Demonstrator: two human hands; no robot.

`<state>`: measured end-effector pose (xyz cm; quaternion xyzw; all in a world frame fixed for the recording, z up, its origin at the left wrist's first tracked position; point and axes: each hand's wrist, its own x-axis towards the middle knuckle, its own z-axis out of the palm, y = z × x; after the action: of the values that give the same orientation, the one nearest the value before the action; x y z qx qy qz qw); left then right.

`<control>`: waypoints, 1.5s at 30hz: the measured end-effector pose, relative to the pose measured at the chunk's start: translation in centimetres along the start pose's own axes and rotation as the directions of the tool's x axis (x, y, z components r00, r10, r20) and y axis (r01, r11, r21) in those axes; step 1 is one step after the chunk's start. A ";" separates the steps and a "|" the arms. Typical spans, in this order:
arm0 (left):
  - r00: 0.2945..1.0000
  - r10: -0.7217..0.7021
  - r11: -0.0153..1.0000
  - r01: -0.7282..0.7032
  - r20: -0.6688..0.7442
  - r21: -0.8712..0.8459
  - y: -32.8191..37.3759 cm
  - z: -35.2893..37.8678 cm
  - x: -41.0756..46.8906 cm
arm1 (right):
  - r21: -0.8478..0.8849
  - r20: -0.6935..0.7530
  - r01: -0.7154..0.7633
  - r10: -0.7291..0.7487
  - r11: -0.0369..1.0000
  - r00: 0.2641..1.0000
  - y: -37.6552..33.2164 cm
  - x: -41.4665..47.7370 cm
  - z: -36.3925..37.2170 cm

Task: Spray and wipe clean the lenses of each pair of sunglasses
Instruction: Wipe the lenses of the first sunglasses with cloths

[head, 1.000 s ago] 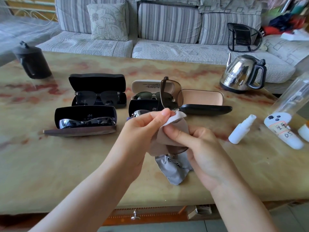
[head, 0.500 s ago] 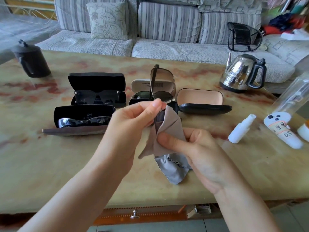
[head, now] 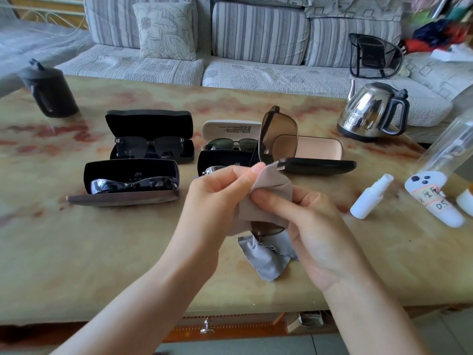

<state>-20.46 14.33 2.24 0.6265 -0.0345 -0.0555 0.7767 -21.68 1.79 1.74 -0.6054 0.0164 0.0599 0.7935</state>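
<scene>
I hold brown-lensed sunglasses (head: pixel 279 137) upright over the table's middle. One lens stands free above my fingers; the lower lens is wrapped in a grey-beige cloth (head: pixel 266 196). My left hand (head: pixel 220 201) pinches the cloth and frame from the left. My right hand (head: pixel 309 221) presses the cloth on the lower lens from the right. A white spray bottle (head: pixel 371 197) lies on the table to the right. Three open cases hold other sunglasses: black square ones (head: pixel 151 147), silver wraparound ones (head: pixel 133 184), dark ones in a white case (head: pixel 230 143).
An empty open case (head: pixel 320 156) with a tan lining lies behind my hands. A steel kettle (head: pixel 371 111) stands back right, a black jug (head: pixel 50 94) back left. A white labelled bottle (head: pixel 432 201) lies at the right edge. A sofa runs behind the table.
The sunglasses were turned in my hands; the free lens swung left, then back to the right. The cloth now covers the lower lens again, with both hands shifted slightly.
</scene>
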 end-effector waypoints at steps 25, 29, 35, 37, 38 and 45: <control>0.998 -0.013 0.999 0.016 0.056 -0.047 0.0 -0.6 0.5 | -0.287 -0.141 0.201 -0.249 0.937 0.958 0.2 0.0 -0.2; 0.999 -0.033 0.995 0.033 -0.002 -0.098 0.0 -0.7 0.6 | -0.343 -0.031 0.268 -0.296 0.900 0.955 0.5 -0.1 -0.2; 0.998 -0.018 1.000 0.017 -0.066 -0.024 0.4 -0.7 0.7 | -0.347 0.036 0.276 -0.281 0.896 0.959 0.1 -0.5 -0.2; 0.998 0.007 1.000 -0.007 -0.062 0.001 0.4 -0.7 0.6 | -0.320 -0.008 0.248 -0.264 0.915 0.964 0.2 -0.4 -0.3; 0.998 0.027 0.999 -0.025 -0.053 0.024 0.4 -0.7 0.5 | -0.297 -0.034 0.227 -0.247 0.928 0.968 0.2 -0.4 -0.3; 0.988 0.153 0.981 -0.155 0.023 0.120 0.0 -0.3 0.3 | -0.165 -0.112 0.188 -0.208 0.968 0.972 -0.2 -0.4 -0.2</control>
<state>-20.11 14.55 2.19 0.6677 -0.0913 0.0027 0.7388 -22.06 1.54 1.90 -0.6657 0.0023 -0.0578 0.7440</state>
